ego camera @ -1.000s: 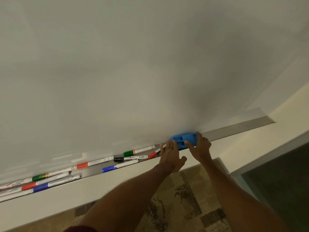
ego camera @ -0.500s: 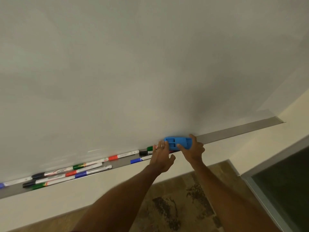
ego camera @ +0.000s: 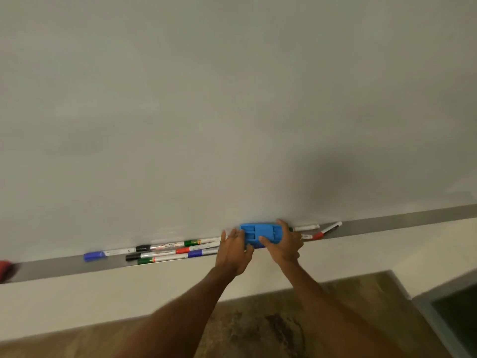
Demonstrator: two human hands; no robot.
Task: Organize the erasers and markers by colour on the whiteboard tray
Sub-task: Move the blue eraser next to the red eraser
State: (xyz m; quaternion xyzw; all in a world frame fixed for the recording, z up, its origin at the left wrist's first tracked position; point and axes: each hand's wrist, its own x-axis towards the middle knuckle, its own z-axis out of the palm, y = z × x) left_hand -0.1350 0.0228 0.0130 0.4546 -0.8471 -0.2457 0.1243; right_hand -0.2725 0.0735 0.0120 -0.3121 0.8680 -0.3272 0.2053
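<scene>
On the grey metal tray point(ego camera: 387, 223) that runs along the bottom edge of the white whiteboard point(ego camera: 232, 99), a blue plastic eraser point(ego camera: 258, 235) with moulded ribs on its face lies lengthwise, its back against the board. The right hand point(ego camera: 285, 244) grasps it at its right end, with the fingers curled over the top edge and the thumb pressed on the front face. The left hand point(ego camera: 233, 250) is released: its fingers lie straight and close together, their tips at the eraser's left end, and the thumb reaches under the eraser's lower front edge. Whether those fingertips actually touch the plastic cannot be told

Just left of the left hand, a bundle of white-barrelled markers point(ego camera: 175, 251) lies along the tray in overlapping rows, its caps a mix of black, green, red and blue. Further toward the tray's left end, apart from the bundle, lies a single blue-capped white marker point(ego camera: 95, 255). At the far left, a blurred red object point(ego camera: 5, 267) sits on the tray, cut off by the frame, so its kind is unclear

On the other side of the right hand, a plain white marker point(ego camera: 307, 226) rests against the board, and a red-capped white marker point(ego camera: 324, 232) lies slanted across the tray near it. Below the tray are a cream wall point(ego camera: 103, 293) and a brown patterned carpet point(ego camera: 258, 332)
</scene>
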